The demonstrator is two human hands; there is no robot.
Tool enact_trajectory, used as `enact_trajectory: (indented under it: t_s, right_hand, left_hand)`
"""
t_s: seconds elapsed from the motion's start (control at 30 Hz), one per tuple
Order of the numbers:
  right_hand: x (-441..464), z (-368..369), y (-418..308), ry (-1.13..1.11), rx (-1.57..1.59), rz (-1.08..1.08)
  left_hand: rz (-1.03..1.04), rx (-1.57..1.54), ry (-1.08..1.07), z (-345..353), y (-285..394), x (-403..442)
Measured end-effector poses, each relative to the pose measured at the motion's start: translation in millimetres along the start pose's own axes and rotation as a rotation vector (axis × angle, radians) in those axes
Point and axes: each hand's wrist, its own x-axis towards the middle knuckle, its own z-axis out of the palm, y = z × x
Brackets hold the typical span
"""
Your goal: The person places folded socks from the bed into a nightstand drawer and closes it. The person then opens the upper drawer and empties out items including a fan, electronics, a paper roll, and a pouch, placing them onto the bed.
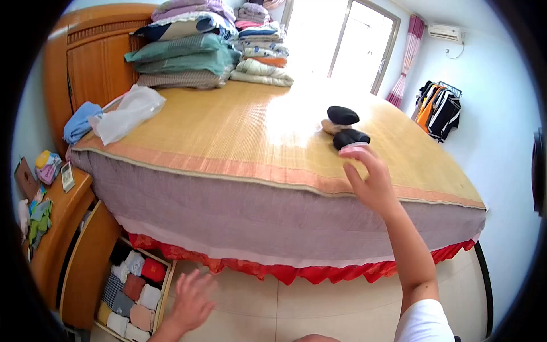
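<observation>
My right hand (373, 181) reaches over the near edge of the bed, thumb and fingers apart. Its fingertips are at a black rolled bundle, probably socks (351, 138); whether they touch it I cannot tell. Just behind lie a second black bundle (343, 115) and a beige one (329, 126). Low in the view, my left hand (194, 297) is slightly blurred, fingers spread and nothing in them. It hovers above the floor, right of an open drawer (166, 285) holding folded small clothes (134, 288) in several colours.
A straw mat (239, 131) covers the bed. Stacked quilts (194, 54) and folded bedding (259, 51) stand at the back. Near the headboard (99, 54) lie a white plastic bag (128, 114) and blue cloth (81, 121). A nightstand (77, 188) stands left; clothes (439, 111) hang right.
</observation>
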Motion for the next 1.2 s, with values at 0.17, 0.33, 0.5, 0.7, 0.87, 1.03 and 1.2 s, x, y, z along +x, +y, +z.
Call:
enact_trajectory:
  t_s: [0.17,0.33,0.5,0.7,0.87,1.03,1.2]
  right_hand:
    - [34.4,8.2,79.6,-0.168,-0.101,0.326]
    - [23.1,20.8,98.6,-0.366,-0.346,0.246]
    - [15.9,26.6,104.1,-0.248,-0.386,0.159]
    - [7.0,10.7,-13.0,-0.150,0.013,0.103]
    - [-43.7,55.2,-134.0,-0.415,0.445,-0.166]
    - [-87.2,132.2,-192.2,-0.481,0.646,-0.380]
    - [-112.5,175.6,-228.9,-0.602,0.729,-0.346]
  left_hand:
    - [0.173,-0.052,0.015,-13.8,50.3,41.7]
    - [0.267,-0.087,0.130,-35.2,81.3,67.2]
    - [0.233,-0.133,0.179,-31.1,82.3,54.4]
    - [-0.107,-0.766,0.150,-19.7,85.9,31.0]
    - [-0.430,-1.544,0.122,-7.7,85.9,16.1]
    - [-0.666,-1.887,0.266,-12.5,72.4,-9.8]
    - [-0.826,-1.827,0.433,0.7,45.1,-51.9]
